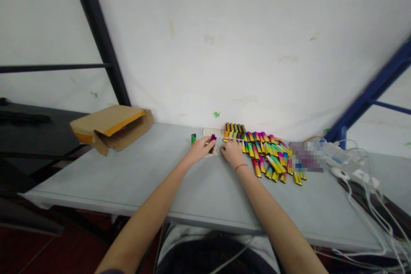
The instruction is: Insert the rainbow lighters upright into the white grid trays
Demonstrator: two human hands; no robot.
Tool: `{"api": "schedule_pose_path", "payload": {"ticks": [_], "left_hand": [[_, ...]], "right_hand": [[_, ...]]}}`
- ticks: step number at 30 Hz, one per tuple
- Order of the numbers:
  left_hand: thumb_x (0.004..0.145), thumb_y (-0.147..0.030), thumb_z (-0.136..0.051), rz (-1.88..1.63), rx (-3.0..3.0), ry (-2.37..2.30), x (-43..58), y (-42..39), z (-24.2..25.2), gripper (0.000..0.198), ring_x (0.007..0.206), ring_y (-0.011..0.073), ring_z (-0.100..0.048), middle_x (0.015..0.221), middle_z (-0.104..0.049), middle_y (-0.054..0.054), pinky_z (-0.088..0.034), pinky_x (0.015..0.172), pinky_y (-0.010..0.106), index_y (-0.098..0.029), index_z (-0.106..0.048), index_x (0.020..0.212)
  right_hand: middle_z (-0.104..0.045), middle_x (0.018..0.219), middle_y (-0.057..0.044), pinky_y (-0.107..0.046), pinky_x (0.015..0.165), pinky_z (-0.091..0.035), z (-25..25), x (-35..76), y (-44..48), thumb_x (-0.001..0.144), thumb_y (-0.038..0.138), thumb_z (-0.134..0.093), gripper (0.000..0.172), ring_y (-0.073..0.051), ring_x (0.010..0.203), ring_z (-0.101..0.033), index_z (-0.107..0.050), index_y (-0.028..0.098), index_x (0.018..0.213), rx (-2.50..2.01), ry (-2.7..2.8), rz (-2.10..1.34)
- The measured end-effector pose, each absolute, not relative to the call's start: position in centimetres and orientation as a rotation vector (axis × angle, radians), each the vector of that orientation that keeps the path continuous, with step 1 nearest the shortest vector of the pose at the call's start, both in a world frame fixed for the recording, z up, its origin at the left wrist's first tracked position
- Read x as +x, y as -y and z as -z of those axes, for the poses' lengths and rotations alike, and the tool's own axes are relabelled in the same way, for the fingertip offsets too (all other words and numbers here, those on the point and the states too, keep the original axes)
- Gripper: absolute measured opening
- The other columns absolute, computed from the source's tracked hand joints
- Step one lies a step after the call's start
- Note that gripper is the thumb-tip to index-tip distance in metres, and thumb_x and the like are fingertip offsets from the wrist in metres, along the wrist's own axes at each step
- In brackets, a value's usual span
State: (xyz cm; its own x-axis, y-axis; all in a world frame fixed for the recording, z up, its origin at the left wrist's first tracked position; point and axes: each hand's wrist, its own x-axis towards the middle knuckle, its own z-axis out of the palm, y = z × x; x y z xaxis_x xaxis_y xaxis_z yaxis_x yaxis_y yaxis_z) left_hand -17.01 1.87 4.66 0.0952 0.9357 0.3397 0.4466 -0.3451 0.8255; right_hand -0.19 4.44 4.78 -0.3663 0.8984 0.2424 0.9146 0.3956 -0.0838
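My left hand point(201, 148) is closed around a purple-topped lighter point(213, 137), over a small white tray with holes point(212, 152). Just left of those fingers stands a green lighter point(193, 138). My right hand point(232, 151) rests close by with its fingers curled together; what they hold, if anything, is hidden. Beyond it, upright dark-topped pieces point(235, 130) stand in rows in a block. Many shiny rainbow-and-gold lighter-shaped pieces point(265, 149) lie in rows to the right of that hand.
An open brown cardboard box point(112, 124) lies on the left of the grey table point(138, 180). Another white holed tray point(213, 132) is against the wall. At right are a blurred patch point(306, 156), a power strip point(340, 156) and white cables point(369, 214).
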Motion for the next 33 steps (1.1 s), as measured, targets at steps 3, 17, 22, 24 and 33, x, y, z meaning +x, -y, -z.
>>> {"api": "schedule_pose_path", "payload": {"ticks": [3, 17, 22, 24, 33], "left_hand": [[0.090, -0.049, -0.050, -1.150, 1.920, -1.359, -16.9, -1.6, -4.6, 0.032, 0.076, 0.0205, -0.069, 0.083, -0.071, 0.003, -0.053, 0.070, 0.028, -0.019, -0.063, 0.087], [0.095, -0.041, -0.047, -0.864, 2.134, -1.217, -15.7, -0.4, -5.3, 0.028, 0.065, 0.0148, -0.058, 0.070, -0.058, -0.002, -0.045, 0.064, 0.025, -0.019, -0.060, 0.082], [0.094, -0.045, -0.048, -0.821, 2.014, -1.167, -15.6, -0.2, -5.3, 0.031, 0.063, 0.0146, -0.056, 0.067, -0.057, -0.002, -0.044, 0.063, 0.024, -0.018, -0.062, 0.088], [0.094, -0.049, -0.050, -0.796, 1.957, -1.107, -15.4, -0.1, -5.4, 0.035, 0.062, 0.0145, -0.056, 0.067, -0.057, -0.002, -0.043, 0.061, 0.024, -0.017, -0.063, 0.090], [0.091, -0.061, -0.054, -0.815, 1.803, -0.914, -15.3, -0.2, -5.5, 0.045, 0.058, 0.0132, -0.052, 0.063, -0.056, -0.002, -0.040, 0.057, 0.025, -0.017, -0.060, 0.083]], "right_hand": [[-0.075, 0.096, -0.017, -0.042, 0.095, -0.042, -4.4, 0.3, -4.4, 0.094, 0.020, -0.054, 0.027, -0.030, 0.111, -0.060, -0.078, 0.016, 0.082, -1.480, 2.357, 0.064], [-0.076, 0.081, -0.010, -0.035, 0.073, -0.058, -4.9, 3.6, -3.4, 0.073, 0.053, -0.075, 0.038, -0.023, 0.075, -0.071, -0.075, 0.016, 0.081, -0.876, 1.509, -0.882], [-0.077, 0.086, -0.009, -0.037, 0.073, -0.060, -5.0, 3.3, -3.3, 0.060, 0.053, -0.085, 0.049, -0.023, 0.077, -0.072, -0.075, 0.017, 0.091, -0.808, 1.392, -1.056], [-0.078, 0.095, -0.011, -0.039, 0.079, -0.060, -5.0, 3.4, -3.3, 0.062, 0.053, -0.085, 0.050, -0.025, 0.086, -0.073, -0.077, 0.016, 0.096, -0.817, 1.410, -1.070], [-0.078, 0.098, -0.012, -0.035, 0.073, -0.059, -4.9, 3.7, -3.1, 0.068, 0.053, -0.082, 0.043, -0.024, 0.087, -0.073, -0.081, 0.017, 0.091, -0.767, 1.478, -1.130]]}}
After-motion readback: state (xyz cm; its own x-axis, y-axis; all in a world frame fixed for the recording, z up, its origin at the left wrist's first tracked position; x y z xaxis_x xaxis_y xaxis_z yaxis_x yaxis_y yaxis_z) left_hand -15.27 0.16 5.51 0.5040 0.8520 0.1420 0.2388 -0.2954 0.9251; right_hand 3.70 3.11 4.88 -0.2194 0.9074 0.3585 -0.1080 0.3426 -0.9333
